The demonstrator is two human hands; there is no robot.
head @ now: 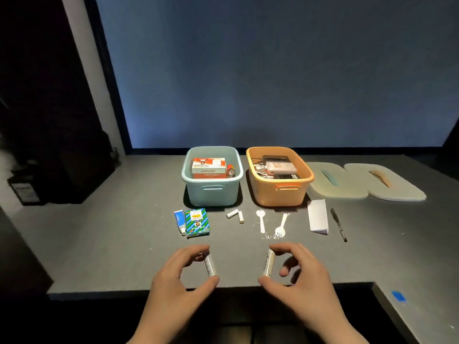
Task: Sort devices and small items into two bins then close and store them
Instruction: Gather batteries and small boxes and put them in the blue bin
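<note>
**Both hands pinching a battery each, bins sitting open**

Left hand (181, 274) is pinching a white cylindrical battery (211, 265) end to end, index fingertip on the far end, thumb on the near end. Battery is sitting just above the near edge of the dark grey table (124, 232), at 7 o'clock from the bins.

At 11 o'clock from that hand, a small blue-and-white tube (179, 222) is lying touching a green-and-blue striped carton (198, 222). Behind them, at 12, the pale blue plastic bin (212, 192) is standing open, holding red-and-white boxes (209, 167) and a red-and-metal battery (231, 170) along its right wall.

Two more white batteries (236, 215) are lying touching in a V just in front of the gap between the bins. A white plastic spoon (260, 220) and a white plastic fork (281, 225) are lying just beside each other, with white crumbs (269, 236) at their near ends.

Right hand (295, 271) is pinching a second white battery (268, 263) the same way, fingertip far, thumb near; other fingers are curling loosely.

The orange plastic bin (280, 194) is standing open at 12 o'clock from it, holding dark and pale devices with cables (275, 167). At 1 o'clock: folded white paper (318, 217), then a black pen (338, 224). Two pale oval lids (367, 182) are lying flat at 3 o'clock from the orange bin, overlapping.
</note>
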